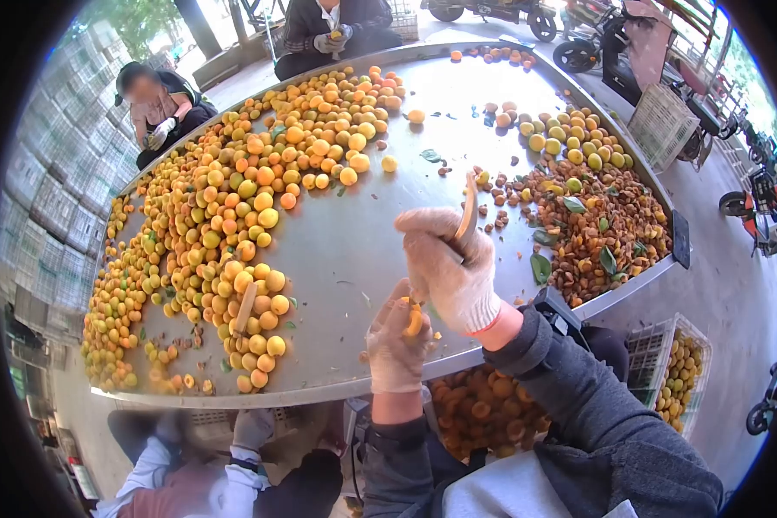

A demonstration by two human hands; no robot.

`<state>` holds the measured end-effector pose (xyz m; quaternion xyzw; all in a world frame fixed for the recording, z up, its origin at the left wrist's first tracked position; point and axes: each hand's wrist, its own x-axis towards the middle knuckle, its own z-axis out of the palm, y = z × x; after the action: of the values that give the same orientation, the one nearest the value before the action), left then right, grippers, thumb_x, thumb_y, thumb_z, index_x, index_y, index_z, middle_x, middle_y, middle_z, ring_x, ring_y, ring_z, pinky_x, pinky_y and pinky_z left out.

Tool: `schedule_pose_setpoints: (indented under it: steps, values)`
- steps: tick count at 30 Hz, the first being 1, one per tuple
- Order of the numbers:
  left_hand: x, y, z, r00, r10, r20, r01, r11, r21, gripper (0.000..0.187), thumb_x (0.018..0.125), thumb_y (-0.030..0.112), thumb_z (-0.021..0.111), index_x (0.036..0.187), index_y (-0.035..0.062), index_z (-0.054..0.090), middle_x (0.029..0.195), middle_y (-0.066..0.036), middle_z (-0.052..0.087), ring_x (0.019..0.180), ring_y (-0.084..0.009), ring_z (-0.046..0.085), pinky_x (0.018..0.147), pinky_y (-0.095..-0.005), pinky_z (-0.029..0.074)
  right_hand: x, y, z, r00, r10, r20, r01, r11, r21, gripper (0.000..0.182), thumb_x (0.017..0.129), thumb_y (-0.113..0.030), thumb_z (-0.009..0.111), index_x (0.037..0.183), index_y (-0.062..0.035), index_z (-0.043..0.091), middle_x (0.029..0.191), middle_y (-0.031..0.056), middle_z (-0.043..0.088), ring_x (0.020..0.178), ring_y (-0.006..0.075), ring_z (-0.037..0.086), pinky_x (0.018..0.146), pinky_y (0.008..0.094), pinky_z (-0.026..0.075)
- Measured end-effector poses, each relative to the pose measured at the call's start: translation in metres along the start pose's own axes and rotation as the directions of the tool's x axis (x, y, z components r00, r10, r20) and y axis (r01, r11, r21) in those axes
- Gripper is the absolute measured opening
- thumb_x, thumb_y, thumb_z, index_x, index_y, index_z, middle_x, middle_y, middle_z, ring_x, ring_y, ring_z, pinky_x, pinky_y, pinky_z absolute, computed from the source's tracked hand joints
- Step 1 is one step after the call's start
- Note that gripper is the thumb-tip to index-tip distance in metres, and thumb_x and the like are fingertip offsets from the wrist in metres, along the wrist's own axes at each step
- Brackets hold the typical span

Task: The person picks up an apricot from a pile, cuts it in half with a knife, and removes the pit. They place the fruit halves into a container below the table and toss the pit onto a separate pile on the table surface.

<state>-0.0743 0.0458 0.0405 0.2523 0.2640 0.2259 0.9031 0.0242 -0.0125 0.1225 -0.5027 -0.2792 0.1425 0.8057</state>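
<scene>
Apricot, small and orange, sits pinched in the gloved left hand just above the near rim of a large round metal table. That hand's fingers curl closed around the fruit. The right hand, also in a white knit glove, is clenched around the handle of a small knife, whose pale blade points up and away from the wrist; this hand hovers just above and to the right of the left one, close to the fruit. Both forearms wear dark grey sleeves. A broad heap of whole apricots in yellow and orange covers the left half of the table and curves along its far edge. On the right side lies a brown pile of pits mixed with green leaves, with a smaller cluster of yellow-green fruit behind it. Below the table edge, a bin of halved apricots sits beside the person's arms, and a white crate of fruit stands further right. Other people sit around the table: two at the far side and one with a gloved hand at the near left.
</scene>
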Motion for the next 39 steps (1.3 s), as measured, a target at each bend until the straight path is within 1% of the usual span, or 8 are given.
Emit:
schedule_pose_setpoints:
  steps: [4, 10, 12, 18, 23, 28, 36, 39]
  values:
    - [-0.007, -0.001, 0.004, 0.997, 0.048, -0.053, -0.047, 0.998, 0.029, 0.037, 0.089, 0.014, 0.063, 0.120, -0.0040, 0.055, 0.097, -0.009, 0.063, 0.071, -0.0139, 0.062, 0.059, -0.0238, 0.055, -0.004, -0.008, 0.005, 0.961, -0.127, 0.247, 0.168, 0.974, -0.153, 0.017, 0.085, 0.002, 0.059, 0.100, 0.0002, 0.067, 0.084, 0.0027, 0.066, 0.079, 0.0078, 0.059, 0.072, 0.0227, 0.050]
    - [0.002, -0.003, -0.005, 0.994, 0.109, 0.003, -0.109, 0.992, 0.062, 0.039, 0.087, 0.021, 0.068, 0.117, -0.0024, 0.057, 0.094, -0.008, 0.063, 0.065, -0.0132, 0.059, 0.053, -0.0232, 0.049, 0.013, 0.026, -0.004, 0.987, 0.154, 0.040, -0.157, 0.982, 0.105, 0.015, 0.088, -0.002, 0.058, 0.101, -0.0028, 0.067, 0.076, -0.0008, 0.061, 0.065, 0.0040, 0.053, 0.054, 0.0203, 0.042]
    - [0.002, 0.000, -0.004, 0.995, 0.097, 0.006, -0.098, 0.995, 0.013, 0.041, 0.088, 0.026, 0.067, 0.118, 0.0002, 0.057, 0.087, -0.007, 0.061, 0.061, -0.0125, 0.055, 0.052, -0.0234, 0.045, 0.025, 0.044, -0.018, 0.920, 0.390, -0.049, -0.274, 0.726, 0.631, 0.014, 0.090, -0.008, 0.060, 0.104, -0.0070, 0.063, 0.064, -0.0045, 0.048, 0.049, 0.0047, 0.041, 0.041, 0.0220, 0.030]
    - [0.008, -0.004, -0.006, 0.987, 0.064, 0.148, -0.031, 0.976, -0.218, 0.044, 0.092, 0.027, 0.063, 0.127, 0.0043, 0.051, 0.098, -0.009, 0.060, 0.065, -0.0147, 0.056, 0.056, -0.0239, 0.046, 0.032, 0.068, -0.032, 0.737, 0.664, -0.126, -0.257, 0.447, 0.857, 0.007, 0.094, -0.018, 0.058, 0.089, -0.0148, 0.054, 0.058, -0.0063, 0.027, 0.043, 0.0065, 0.024, 0.037, 0.0228, 0.018]
    - [0.014, 0.004, -0.010, 0.989, 0.024, 0.143, 0.027, 0.941, -0.339, 0.045, 0.092, 0.025, 0.062, 0.131, 0.0067, 0.048, 0.107, -0.010, 0.058, 0.072, -0.0160, 0.058, 0.058, -0.0250, 0.049, 0.032, 0.036, -0.042, 0.897, 0.301, -0.323, -0.189, 0.922, 0.337, 0.008, 0.092, -0.012, 0.060, 0.098, -0.0090, 0.062, 0.065, -0.0032, 0.048, 0.048, 0.0057, 0.040, 0.041, 0.0222, 0.032]
    - [0.015, 0.001, -0.021, 0.980, 0.064, 0.186, -0.038, 0.989, -0.142, 0.046, 0.093, 0.023, 0.059, 0.134, 0.0082, 0.046, 0.113, -0.011, 0.057, 0.077, -0.0166, 0.059, 0.061, -0.0258, 0.051, 0.006, 0.022, -0.049, 0.931, 0.151, 0.331, 0.016, 0.892, -0.453, 0.015, 0.085, -0.005, 0.065, 0.100, -0.0057, 0.067, 0.080, 0.0055, 0.067, 0.064, 0.0125, 0.061, 0.061, 0.0250, 0.050]
    - [0.014, -0.002, -0.012, 0.998, -0.039, 0.048, 0.037, 0.999, 0.034, 0.039, 0.096, 0.025, 0.053, 0.131, 0.0071, 0.051, 0.105, -0.005, 0.061, 0.082, -0.0115, 0.057, 0.066, -0.0219, 0.050, 0.001, 0.008, -0.043, 0.823, 0.297, 0.485, 0.256, 0.568, -0.782, 0.016, 0.085, -0.010, 0.066, 0.099, -0.0047, 0.068, 0.084, 0.0098, 0.069, 0.076, 0.0208, 0.067, 0.070, 0.0308, 0.053]
    - [0.010, -0.002, -0.011, 0.980, 0.089, 0.176, -0.147, 0.923, 0.355, 0.037, 0.098, 0.027, 0.050, 0.129, 0.0081, 0.053, 0.102, -0.004, 0.061, 0.083, -0.0108, 0.058, 0.066, -0.0206, 0.049, 0.001, 0.019, -0.051, 0.829, 0.264, 0.492, 0.101, 0.796, -0.596, 0.015, 0.085, -0.010, 0.066, 0.099, -0.0044, 0.068, 0.083, 0.0087, 0.069, 0.074, 0.0167, 0.066, 0.069, 0.0303, 0.053]
